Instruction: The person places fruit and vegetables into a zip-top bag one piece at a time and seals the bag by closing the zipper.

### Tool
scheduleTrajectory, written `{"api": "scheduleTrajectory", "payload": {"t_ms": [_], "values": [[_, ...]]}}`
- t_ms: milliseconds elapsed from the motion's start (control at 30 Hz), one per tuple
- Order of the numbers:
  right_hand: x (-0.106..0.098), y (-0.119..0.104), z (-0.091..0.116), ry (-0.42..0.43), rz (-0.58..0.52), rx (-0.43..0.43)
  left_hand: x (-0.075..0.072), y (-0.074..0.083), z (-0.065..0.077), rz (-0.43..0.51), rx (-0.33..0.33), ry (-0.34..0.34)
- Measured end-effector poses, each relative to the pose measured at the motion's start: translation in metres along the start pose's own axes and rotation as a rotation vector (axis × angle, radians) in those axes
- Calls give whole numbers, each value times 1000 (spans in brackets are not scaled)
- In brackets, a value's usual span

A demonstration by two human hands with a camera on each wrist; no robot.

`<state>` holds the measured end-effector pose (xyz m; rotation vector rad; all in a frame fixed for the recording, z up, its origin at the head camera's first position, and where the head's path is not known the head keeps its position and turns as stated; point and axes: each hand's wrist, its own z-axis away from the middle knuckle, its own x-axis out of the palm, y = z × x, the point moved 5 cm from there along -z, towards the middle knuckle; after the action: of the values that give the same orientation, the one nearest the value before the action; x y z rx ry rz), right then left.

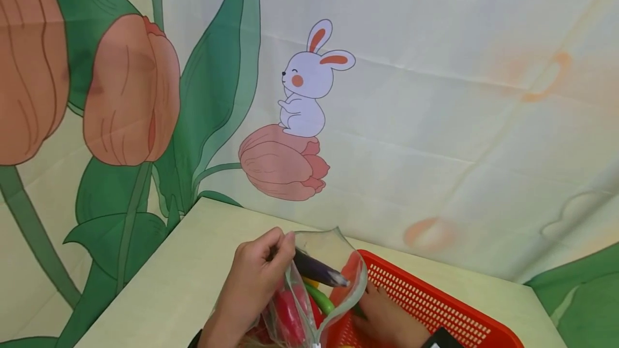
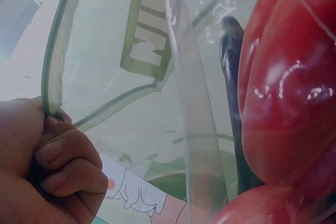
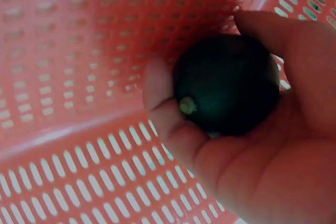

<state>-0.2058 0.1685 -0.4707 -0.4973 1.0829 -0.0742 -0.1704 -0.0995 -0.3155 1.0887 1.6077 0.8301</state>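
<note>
My left hand (image 1: pixel 258 275) grips the rim of a clear zip bag (image 1: pixel 357 290) with pale green trim, its mouth spread toward the basket. Inside the bag lie a dark purple eggplant (image 1: pixel 314 268), a green chili pepper (image 1: pixel 320 299) and red vegetables (image 1: pixel 289 316). The left wrist view shows a large glossy red pepper (image 2: pixel 289 87) through the plastic, beside curled left fingers (image 2: pixel 73 179). Down in the red basket (image 1: pixel 435 305), my right hand (image 1: pixel 389 313) holds a dark green rounded vegetable (image 3: pixel 226 85) with a small pale stem nub, fingers and thumb curled round it.
The basket has slotted walls and stands on a pale table (image 1: pixel 164 278), to the right of the bag. Behind the table hangs a cloth backdrop (image 1: pixel 411 95) printed with tulips and a rabbit. Something yellow (image 1: pixel 311 282) shows beside the chili pepper.
</note>
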Motion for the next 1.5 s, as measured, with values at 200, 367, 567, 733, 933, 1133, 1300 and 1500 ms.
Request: {"api": "scheduleTrajectory", "payload": {"t_ms": [200,367,567,733,933,1133,1300,1500], "values": [[-20,-7,9,86,-228,-35,0,2,0,-2,17,19],[-62,-30,29,330,-282,33,0,4,0,-7,54,55],[-108,-81,74,475,-343,71,0,4,0,-20,77,54],[-120,-119,97,537,-376,-17,2,5,0,-29,76,55],[-101,-155,93,494,-300,-232,0,3,0,1,20,35],[-83,-167,80,403,-244,-291,-1,5,1,-3,32,47],[-75,-170,68,323,-127,-340,0,5,0,-13,51,56],[-69,-172,60,308,-41,-385,-1,5,0,0,57,55]]}}
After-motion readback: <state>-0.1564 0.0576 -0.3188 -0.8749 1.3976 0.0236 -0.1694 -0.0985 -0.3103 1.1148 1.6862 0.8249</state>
